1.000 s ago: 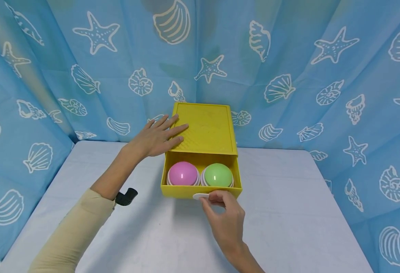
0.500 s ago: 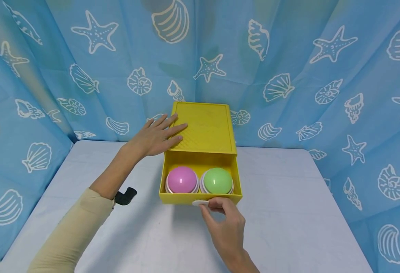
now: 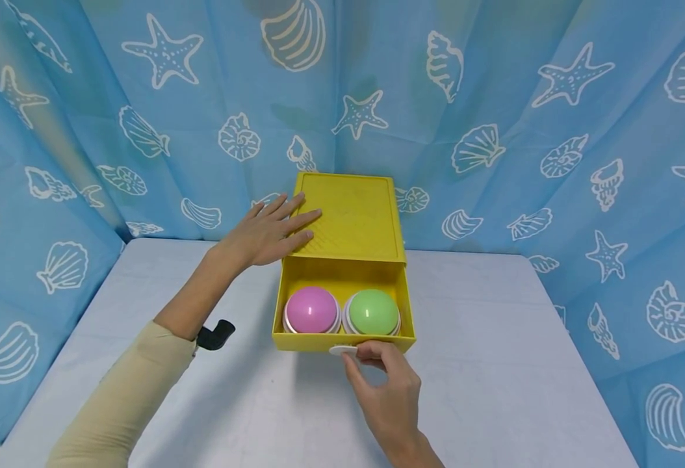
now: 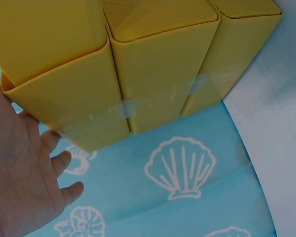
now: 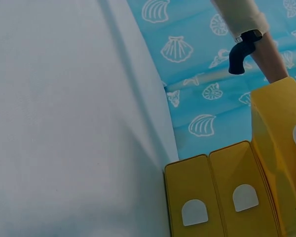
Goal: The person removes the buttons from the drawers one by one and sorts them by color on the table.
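A yellow drawer cabinet [image 3: 351,218] stands near the back of the table, its top drawer [image 3: 307,342] pulled out toward the front. Inside the drawer, side by side near its front wall, sit a pink dome [image 3: 312,310] and a green dome [image 3: 374,312], each with a white rim. My right hand [image 3: 389,390] pinches the white tab handle [image 3: 342,350] on the drawer front between thumb and forefinger. With fingers spread, my left hand [image 3: 269,231] rests on the cabinet's top left edge. In the left wrist view its fingers reach along the cabinet's side.
Two lower drawers [image 5: 190,185], pushed in, show white tabs in the right wrist view. Behind the cabinet hangs a blue curtain [image 3: 360,78] with white shells and starfish. A white cloth [image 3: 494,364] covers the table. A black curved piece [image 3: 216,335] sticks out from the left wrist.
My right hand has drawn the top drawer a little farther toward the front, the two domes moving with it. Over the last half second it barely moves. My left hand stays in place.
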Demonstrator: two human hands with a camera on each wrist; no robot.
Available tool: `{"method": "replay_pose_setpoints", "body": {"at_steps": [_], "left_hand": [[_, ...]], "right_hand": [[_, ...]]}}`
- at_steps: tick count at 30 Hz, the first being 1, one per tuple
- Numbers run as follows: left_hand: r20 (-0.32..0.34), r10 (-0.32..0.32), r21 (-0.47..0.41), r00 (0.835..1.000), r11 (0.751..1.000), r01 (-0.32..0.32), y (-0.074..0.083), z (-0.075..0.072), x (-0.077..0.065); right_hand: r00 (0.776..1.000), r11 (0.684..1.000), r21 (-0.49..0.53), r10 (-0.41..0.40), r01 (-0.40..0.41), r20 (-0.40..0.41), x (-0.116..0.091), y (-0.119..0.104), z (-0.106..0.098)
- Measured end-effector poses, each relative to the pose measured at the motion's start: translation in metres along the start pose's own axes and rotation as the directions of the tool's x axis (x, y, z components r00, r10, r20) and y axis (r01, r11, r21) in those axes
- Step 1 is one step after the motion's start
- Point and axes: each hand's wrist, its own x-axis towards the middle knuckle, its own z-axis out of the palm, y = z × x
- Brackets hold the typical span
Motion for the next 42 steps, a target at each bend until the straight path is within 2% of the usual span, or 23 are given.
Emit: {"method": "replay_pose_setpoints", "body": {"at_steps": [6, 11, 15, 17, 22, 24, 28, 30, 33, 36, 42], "left_hand": [[0.002, -0.009, -0.007, 1.000, 1.000, 0.009, 0.000, 0.001, 0.001], [0.000, -0.008, -0.015, 1.000, 1.000, 0.008, 0.000, 0.001, 0.001], [0.002, -0.007, -0.011, 1.000, 1.000, 0.007, 0.000, 0.001, 0.000], [0.002, -0.007, -0.014, 1.000, 1.000, 0.007, 0.000, 0.001, 0.000], [0.005, -0.003, -0.025, 1.000, 1.000, 0.003, 0.000, 0.000, 0.000], [0.007, 0.001, -0.028, 1.000, 1.000, -0.001, -0.001, 0.000, 0.000], [0.009, 0.003, -0.028, 1.000, 1.000, -0.003, -0.001, 0.000, 0.000], [0.011, 0.000, -0.029, 1.000, 1.000, 0.001, -0.001, 0.001, 0.000], [0.008, 0.004, -0.028, 1.000, 1.000, -0.004, -0.002, 0.001, 0.001], [0.007, 0.009, -0.029, 1.000, 1.000, -0.008, -0.003, 0.002, 0.000], [0.001, 0.014, -0.036, 1.000, 0.999, -0.014, -0.002, 0.001, 0.000]], "right_hand": [[0.999, 0.999, 0.033, -0.026, 0.024, 0.047, 0.005, -0.003, -0.010], [0.995, 0.986, 0.151, -0.077, 0.066, 0.069, 0.023, -0.025, -0.024], [0.987, 0.954, 0.295, -0.086, 0.044, 0.132, 0.040, -0.041, -0.038], [0.979, 0.941, 0.337, -0.054, -0.016, 0.197, 0.047, -0.040, -0.044], [0.927, 0.929, 0.309, 0.084, -0.206, 0.366, 0.067, -0.021, -0.057], [0.911, 0.928, 0.291, 0.103, -0.233, 0.400, 0.078, -0.012, -0.060], [0.879, 0.934, 0.274, 0.078, -0.230, 0.471, 0.099, 0.004, -0.066], [0.850, 0.934, 0.266, 0.067, -0.237, 0.522, 0.109, 0.008, -0.068], [0.800, 0.948, 0.201, 0.083, -0.248, 0.595, 0.122, 0.004, -0.070], [0.758, 0.966, 0.107, 0.113, -0.235, 0.642, 0.128, 0.008, -0.069], [0.702, 0.984, 0.030, 0.105, -0.177, 0.704, 0.128, 0.033, -0.061]]}}
